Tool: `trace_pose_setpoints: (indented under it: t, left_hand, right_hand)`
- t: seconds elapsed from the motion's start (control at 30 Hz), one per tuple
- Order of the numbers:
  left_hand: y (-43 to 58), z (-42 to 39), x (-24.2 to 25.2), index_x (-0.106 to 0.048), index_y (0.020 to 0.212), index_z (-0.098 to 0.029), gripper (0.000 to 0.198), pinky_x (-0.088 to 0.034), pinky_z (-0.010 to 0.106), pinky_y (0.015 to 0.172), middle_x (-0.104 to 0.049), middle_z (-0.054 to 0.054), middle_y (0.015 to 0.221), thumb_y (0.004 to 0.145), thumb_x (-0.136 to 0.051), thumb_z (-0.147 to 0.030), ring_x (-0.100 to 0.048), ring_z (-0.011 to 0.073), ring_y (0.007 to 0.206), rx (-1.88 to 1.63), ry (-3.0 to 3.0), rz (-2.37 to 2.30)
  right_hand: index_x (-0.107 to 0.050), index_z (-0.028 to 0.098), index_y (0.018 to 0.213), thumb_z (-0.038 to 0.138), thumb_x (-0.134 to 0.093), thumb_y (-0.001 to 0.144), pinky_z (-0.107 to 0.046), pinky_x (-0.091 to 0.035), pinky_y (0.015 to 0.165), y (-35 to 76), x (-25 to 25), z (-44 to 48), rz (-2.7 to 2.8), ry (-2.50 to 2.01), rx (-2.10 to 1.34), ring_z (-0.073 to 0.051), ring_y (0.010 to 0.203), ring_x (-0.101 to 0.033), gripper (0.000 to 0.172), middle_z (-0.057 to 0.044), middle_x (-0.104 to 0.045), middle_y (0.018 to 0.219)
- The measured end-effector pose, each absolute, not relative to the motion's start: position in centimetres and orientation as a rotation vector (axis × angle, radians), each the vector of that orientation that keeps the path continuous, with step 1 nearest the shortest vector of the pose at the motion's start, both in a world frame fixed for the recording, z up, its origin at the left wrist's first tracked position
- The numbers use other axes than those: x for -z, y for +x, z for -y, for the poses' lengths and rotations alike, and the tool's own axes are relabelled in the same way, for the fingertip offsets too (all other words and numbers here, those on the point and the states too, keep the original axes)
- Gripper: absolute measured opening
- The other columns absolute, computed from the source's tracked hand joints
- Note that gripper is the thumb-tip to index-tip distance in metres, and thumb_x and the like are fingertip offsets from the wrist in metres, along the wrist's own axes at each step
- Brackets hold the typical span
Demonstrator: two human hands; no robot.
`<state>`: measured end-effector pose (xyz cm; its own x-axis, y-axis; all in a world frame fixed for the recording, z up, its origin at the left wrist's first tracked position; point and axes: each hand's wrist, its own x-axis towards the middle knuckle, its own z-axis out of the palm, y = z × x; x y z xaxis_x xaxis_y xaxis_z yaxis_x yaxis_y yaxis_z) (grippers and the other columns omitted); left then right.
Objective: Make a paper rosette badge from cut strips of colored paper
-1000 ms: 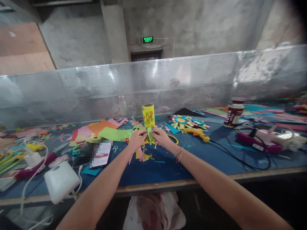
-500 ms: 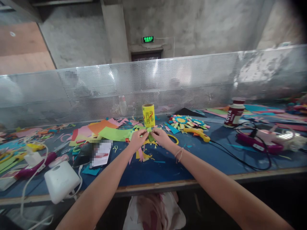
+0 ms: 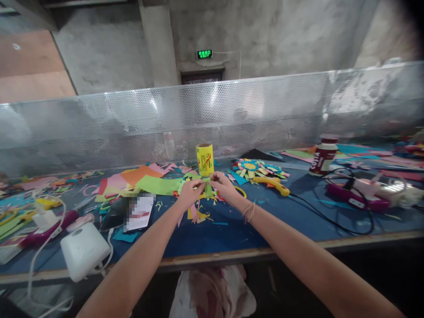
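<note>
Between my two hands is a small green paper strip, pinched from both sides. My left hand has its fingers closed on the strip's left edge. On the other side, my right hand pinches its upper right part with thumb and forefinger. A yellow printed roll stands upright just behind the fingers. Yellow and pink paper scraps lie beneath the hands. Left of them spreads a larger light green paper sheet.
A yellow glue gun with a black cord lies to the right, below paper flowers. Farther right stand a dark red bottle and a purple power strip. At left are a phone and a white charger box. A perforated metal screen closes off the back.
My right hand has shifted slightly up along the green strip, so more of the strip shows between the hands. The left hand stays nearly in place.
</note>
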<state>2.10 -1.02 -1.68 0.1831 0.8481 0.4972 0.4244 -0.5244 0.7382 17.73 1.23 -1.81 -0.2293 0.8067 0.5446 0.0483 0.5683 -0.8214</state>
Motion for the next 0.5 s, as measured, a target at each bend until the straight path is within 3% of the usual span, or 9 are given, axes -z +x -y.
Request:
trace_pose_setpoints:
  t: [0.5]
  left_hand:
    - [2.41, 1.67, 1.11, -0.062, 0.072, -0.015, 0.019, -0.048, 0.024, 0.062, -0.063, 0.003, 0.069, 0.077, -0.049, -0.027, -0.059, 0.0125, 0.062, -1.261, 2.034, -1.23]
  right_hand:
    - [-0.048, 0.019, 0.071, 0.028, -0.057, 0.068, -0.023, -0.027, 0.052, 17.44, 1.82, -0.97, 1.538, -0.66, -1.116, -0.008, 0.053, -0.036, 0.013, 0.006, -0.04, 0.058]
